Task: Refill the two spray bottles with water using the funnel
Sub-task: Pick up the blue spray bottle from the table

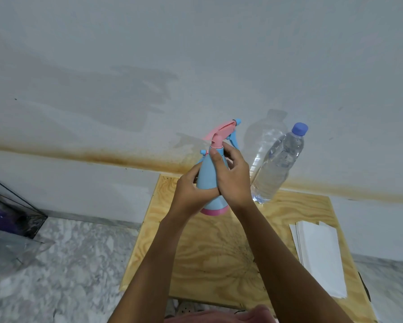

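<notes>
Both hands, left hand (191, 190) and right hand (233, 180), wrap closed around the spray bottle (210, 180); water bottle (275, 166) stands just right, paper stack (319, 255) nearer right.

Both hands cover the middle of the spray bottle (210, 176), so most of its blue body is hidden; only the upper side, the pink base band and the pink-and-blue trigger head show. The left hand (191, 190) hides its own fingertips behind the bottle. The right hand (233, 180) and wrist hide the lower left side of the water bottle (277, 164) at the surface's far edge. The forearms cover a wide strip of the wooden surface (210, 252), and its near edge runs out of the picture's bottom. At the left edge a dark wire basket (11, 206) is cut off, its purple contents too blurred to name. A pinkish blurred shape (221, 317) at the bottom edge cannot be identified.
</notes>
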### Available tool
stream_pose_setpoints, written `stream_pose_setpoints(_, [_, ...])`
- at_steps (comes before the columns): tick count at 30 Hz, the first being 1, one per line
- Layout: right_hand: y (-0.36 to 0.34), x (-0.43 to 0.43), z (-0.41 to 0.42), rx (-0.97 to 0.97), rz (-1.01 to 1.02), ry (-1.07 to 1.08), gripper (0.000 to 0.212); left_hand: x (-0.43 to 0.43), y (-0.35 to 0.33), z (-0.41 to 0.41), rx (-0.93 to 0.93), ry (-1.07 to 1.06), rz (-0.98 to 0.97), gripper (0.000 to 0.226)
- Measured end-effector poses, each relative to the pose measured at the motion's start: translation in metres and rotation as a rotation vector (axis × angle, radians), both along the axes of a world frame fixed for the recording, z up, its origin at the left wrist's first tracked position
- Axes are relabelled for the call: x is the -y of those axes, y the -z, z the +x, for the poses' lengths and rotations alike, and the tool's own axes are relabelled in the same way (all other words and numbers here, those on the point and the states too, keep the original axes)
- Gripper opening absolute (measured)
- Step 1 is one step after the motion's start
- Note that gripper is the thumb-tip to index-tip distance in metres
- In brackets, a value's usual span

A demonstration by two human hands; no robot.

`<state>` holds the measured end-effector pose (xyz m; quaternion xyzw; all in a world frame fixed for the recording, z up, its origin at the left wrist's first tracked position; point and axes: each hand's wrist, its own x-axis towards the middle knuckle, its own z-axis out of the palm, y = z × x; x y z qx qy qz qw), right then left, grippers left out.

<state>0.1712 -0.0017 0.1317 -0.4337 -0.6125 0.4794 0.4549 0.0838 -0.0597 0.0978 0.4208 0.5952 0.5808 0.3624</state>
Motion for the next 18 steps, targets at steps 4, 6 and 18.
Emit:
stream_pose_setpoints(4, [0.001,-0.002,0.001,-0.004,-0.017,-0.03,0.036,0.0,0.001,0.001,-0.028,-0.02,0.02,0.068])
stream_pose_setpoints(6, [0.0,-0.003,0.001,0.01,-0.001,-0.051,0.036,-0.001,0.003,0.002,-0.039,-0.032,0.029,0.064])
stream_pose_setpoints(18, [-0.002,-0.007,0.008,0.103,0.094,-0.029,0.025,-0.002,0.014,0.001,-0.081,-0.07,0.027,0.075])
